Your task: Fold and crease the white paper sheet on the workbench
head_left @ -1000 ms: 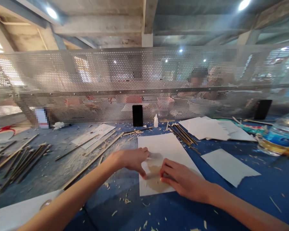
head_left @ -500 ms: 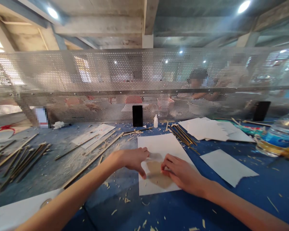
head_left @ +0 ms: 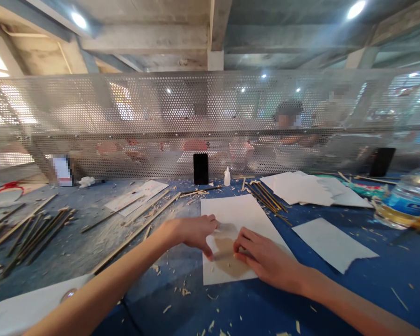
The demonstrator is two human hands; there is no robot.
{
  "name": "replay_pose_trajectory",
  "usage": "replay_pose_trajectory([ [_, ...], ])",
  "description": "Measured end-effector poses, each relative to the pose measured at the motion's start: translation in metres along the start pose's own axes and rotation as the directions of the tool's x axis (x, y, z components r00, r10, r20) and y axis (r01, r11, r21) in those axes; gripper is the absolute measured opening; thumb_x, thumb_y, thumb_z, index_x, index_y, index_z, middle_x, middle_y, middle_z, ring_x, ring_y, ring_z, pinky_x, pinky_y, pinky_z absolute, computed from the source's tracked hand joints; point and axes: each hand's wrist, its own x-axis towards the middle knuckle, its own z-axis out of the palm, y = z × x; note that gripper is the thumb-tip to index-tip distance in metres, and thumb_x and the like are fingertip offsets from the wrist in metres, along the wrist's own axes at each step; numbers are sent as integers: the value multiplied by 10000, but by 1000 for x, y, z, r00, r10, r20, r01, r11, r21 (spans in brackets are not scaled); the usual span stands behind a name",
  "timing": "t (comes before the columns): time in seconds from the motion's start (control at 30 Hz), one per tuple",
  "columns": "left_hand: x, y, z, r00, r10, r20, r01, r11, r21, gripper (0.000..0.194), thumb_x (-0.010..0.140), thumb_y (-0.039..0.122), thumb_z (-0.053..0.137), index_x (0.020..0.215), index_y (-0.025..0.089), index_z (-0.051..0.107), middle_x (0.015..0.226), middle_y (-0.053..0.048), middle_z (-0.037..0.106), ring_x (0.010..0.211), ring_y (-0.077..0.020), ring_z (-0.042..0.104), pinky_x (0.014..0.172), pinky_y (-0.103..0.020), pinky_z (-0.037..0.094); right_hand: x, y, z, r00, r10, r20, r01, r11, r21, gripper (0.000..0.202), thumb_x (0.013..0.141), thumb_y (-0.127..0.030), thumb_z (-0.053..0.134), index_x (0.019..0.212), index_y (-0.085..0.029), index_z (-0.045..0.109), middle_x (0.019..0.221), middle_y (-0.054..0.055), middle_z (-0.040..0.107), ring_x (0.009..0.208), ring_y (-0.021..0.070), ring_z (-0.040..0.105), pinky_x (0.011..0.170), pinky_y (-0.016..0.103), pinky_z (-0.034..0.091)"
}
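Observation:
A white sheet of paper (head_left: pixel 233 207) lies on the blue table before me, with small wood bits on it. My left hand (head_left: pixel 198 233) rests at its left side, thumb and fingers spread apart. At the sheet's right side is my right hand (head_left: pixel 257 252), its fingers curled and the fingertips pressed together low over the paper. Whether something small is in that pinch, I cannot make out. Between the hands a tan, shadow-like patch covers part of the sheet.
Thin sticks (head_left: pixel 266 196) lie beyond the sheet, near a small white bottle (head_left: pixel 227 176) and a black phone-like slab (head_left: pixel 200 169). More sticks (head_left: pixel 38 233) lie left. Stacked paper (head_left: pixel 297 187), a torn sheet (head_left: pixel 336 243) and a water bottle (head_left: pixel 411 196) are right. Shavings litter the table.
My right fingertips have shifted very slightly over the paper. The left hand keeps its place and spread shape. The whole view has moved a little.

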Motion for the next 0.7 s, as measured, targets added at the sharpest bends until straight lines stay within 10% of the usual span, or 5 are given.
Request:
replay_pose_trajectory([
  [0.7, 0, -1, 0, 1000, 4, 2, -4, 1000, -30, 561, 685, 416, 792, 1141, 188, 556, 1179, -103, 567, 1111, -318, 530, 936, -378, 448, -1, -5, 2, 997, 19, -70, -24, 998, -65, 136, 966, -211, 475, 964, -200, 611, 1008, 62, 565, 940, 207, 573, 836, 349, 476],
])
